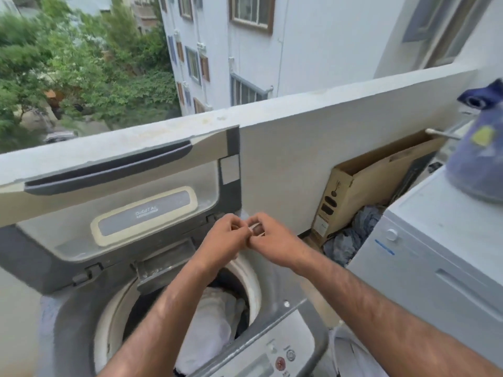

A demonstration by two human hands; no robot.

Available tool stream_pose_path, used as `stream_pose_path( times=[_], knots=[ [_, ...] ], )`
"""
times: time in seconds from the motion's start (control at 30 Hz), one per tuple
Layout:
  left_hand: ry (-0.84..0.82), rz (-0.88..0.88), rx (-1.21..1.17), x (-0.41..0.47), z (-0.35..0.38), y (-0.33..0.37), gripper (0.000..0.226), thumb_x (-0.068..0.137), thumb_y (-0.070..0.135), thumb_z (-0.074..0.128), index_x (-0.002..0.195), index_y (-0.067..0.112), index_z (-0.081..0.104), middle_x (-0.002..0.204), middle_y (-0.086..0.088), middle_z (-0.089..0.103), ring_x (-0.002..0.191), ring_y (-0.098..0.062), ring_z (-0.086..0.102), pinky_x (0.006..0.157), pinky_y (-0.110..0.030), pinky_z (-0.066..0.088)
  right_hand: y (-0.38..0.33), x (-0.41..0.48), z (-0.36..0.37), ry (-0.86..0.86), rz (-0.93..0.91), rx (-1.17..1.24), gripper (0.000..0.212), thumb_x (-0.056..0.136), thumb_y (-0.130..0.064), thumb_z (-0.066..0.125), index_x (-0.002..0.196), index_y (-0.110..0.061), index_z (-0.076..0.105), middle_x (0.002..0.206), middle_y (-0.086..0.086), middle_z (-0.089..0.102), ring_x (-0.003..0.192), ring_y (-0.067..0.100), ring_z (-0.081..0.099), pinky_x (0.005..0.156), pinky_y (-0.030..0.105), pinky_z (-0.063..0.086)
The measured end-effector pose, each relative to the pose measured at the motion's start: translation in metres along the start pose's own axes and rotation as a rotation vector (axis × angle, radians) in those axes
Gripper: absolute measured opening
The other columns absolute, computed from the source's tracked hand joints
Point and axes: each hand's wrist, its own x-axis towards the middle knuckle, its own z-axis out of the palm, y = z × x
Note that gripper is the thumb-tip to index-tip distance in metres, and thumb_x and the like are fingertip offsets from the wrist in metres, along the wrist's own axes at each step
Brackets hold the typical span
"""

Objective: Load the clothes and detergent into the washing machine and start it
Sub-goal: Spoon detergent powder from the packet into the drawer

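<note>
A grey top-loading washing machine (70, 317) stands at the lower left with its lid (117, 202) raised against the balcony wall. White clothes (212, 322) lie inside the drum. My left hand (223, 238) and my right hand (272, 240) meet above the drum's far rim. Between their fingertips they pinch a small pale object (254, 228); blur keeps me from telling what it is. The control panel (272, 360), with a red button, sits at the near edge.
A white appliance (435, 268) stands at the right with a blue bag (479, 159) on top. A cardboard box (364, 183) and blue-grey cloth (351, 235) sit against the balcony wall (299, 148). Beyond the wall are trees and a white building.
</note>
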Motion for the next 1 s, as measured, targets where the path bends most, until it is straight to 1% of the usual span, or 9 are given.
stream_pose_path(
  times=[0.1,0.2,0.23,0.33,0.4,0.63,0.8,0.93,1.0],
  knots=[
    [-0.074,0.063,0.029,0.006,0.024,0.030,0.018,0.083,0.022,0.062,0.098,0.013,0.064,0.087,-0.002,0.069,0.081,-0.018,0.063,0.074,-0.036,0.048,0.008,-0.015,-0.038,0.092,-0.011,-0.030,0.032,0.095,-0.023,0.065,0.126,-0.027,0.059,0.107,-0.008,0.071,0.100,0.012,0.068,0.092,0.040,0.057],
    [-0.179,0.117,0.081,0.013,0.058,0.056,0.010,0.092,0.019,0.061,0.102,0.017,0.062,0.091,-0.001,0.070,0.082,-0.016,0.064,0.069,-0.031,0.046,0.024,-0.036,-0.076,0.176,0.002,-0.083,0.035,0.095,-0.025,0.064,0.129,-0.029,0.056,0.108,-0.013,0.068,0.100,0.009,0.065,0.069,0.027,0.050],
    [-0.204,0.142,0.109,0.014,0.068,0.062,0.008,0.094,0.017,0.060,0.102,0.018,0.062,0.091,0.000,0.070,0.082,-0.015,0.064,0.068,-0.030,0.046,0.028,-0.043,-0.086,0.197,0.010,-0.092,0.035,0.095,-0.027,0.064,0.129,-0.031,0.056,0.108,-0.014,0.067,0.099,0.008,0.064,0.070,0.026,0.049],
    [-0.289,0.224,0.187,0.017,0.107,0.085,0.008,0.095,0.017,0.060,0.100,0.022,0.062,0.092,0.001,0.069,0.085,-0.016,0.065,0.069,-0.031,0.047,0.048,-0.070,-0.119,0.276,0.046,-0.104,0.036,0.095,-0.031,0.065,0.129,-0.034,0.055,0.114,-0.015,0.065,0.105,0.008,0.064,0.091,0.037,0.057],
    [-0.345,0.262,0.230,0.016,0.131,0.099,0.009,0.095,0.018,0.059,0.101,0.026,0.061,0.096,0.001,0.069,0.089,-0.016,0.066,0.071,-0.031,0.049,0.060,-0.086,-0.137,0.312,0.073,-0.121,0.041,0.097,-0.028,0.067,0.135,-0.031,0.053,0.120,-0.010,0.063,0.110,0.010,0.062,0.097,0.040,0.058],
    [-0.530,0.381,0.312,0.003,0.225,0.145,0.007,0.100,0.023,0.058,0.107,0.025,0.060,0.102,0.000,0.070,0.094,-0.017,0.069,0.073,-0.030,0.054,0.114,-0.145,-0.195,0.497,0.162,-0.142,0.042,0.094,-0.026,0.071,0.133,-0.028,0.056,0.126,-0.005,0.064,0.108,0.012,0.063,0.094,0.039,0.059],
    [-0.621,0.432,0.348,0.000,0.303,0.168,0.009,0.097,0.026,0.061,0.106,0.028,0.062,0.102,0.002,0.073,0.095,-0.017,0.071,0.091,-0.044,0.060,0.165,-0.181,-0.238,0.593,0.226,-0.101,0.044,0.093,-0.027,0.072,0.134,-0.027,0.056,0.129,-0.006,0.065,0.109,0.015,0.065,0.090,0.037,0.058],
    [-0.663,0.446,0.358,-0.005,0.373,0.184,0.007,0.099,0.025,0.059,0.106,0.026,0.059,0.100,0.003,0.071,0.093,-0.015,0.069,0.078,-0.036,0.056,0.213,-0.207,-0.279,0.632,0.271,-0.088,0.041,0.091,-0.030,0.071,0.130,-0.029,0.058,0.125,-0.008,0.066,0.105,0.014,0.065,0.093,0.040,0.057],
    [-0.683,0.443,0.358,-0.009,0.414,0.193,0.006,0.100,0.026,0.058,0.106,0.029,0.058,0.101,0.004,0.071,0.094,-0.015,0.069,0.078,-0.036,0.055,0.245,-0.220,-0.305,0.654,0.288,-0.074,0.040,0.089,-0.030,0.070,0.127,-0.031,0.059,0.124,-0.011,0.066,0.106,0.012,0.065,0.094,0.040,0.056]
  ],
)
